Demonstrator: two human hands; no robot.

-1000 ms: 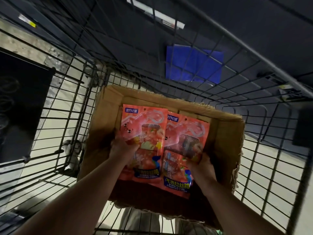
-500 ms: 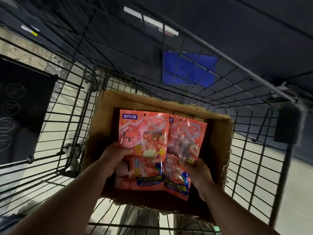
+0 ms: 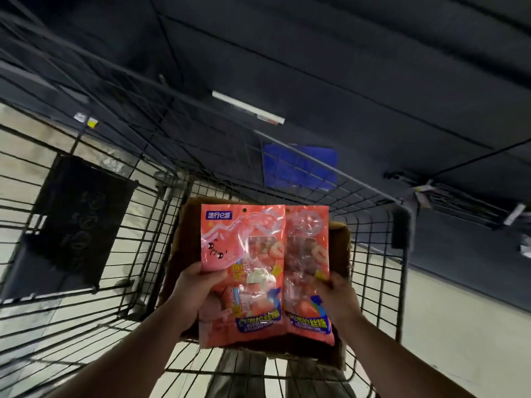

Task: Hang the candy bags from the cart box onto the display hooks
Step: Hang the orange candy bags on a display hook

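Showing through cart wires (image 3: pixel 404 282): pale floor (image 3: pixel 459 326)

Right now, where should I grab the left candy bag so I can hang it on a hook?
Probably pinch the left candy bag on its flat top strip, coming from the left edge, thumb in front. It stands upright facing you, and that keeps the hang hole near the top centre clear.

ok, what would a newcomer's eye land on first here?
The bright pink pair at centre: the left hand grips the left candy bag, and the right hand grips the right candy bag, side by side. Behind them an open cardboard box sits in the wire cart. A blue panel shows beyond the cart's far mesh.
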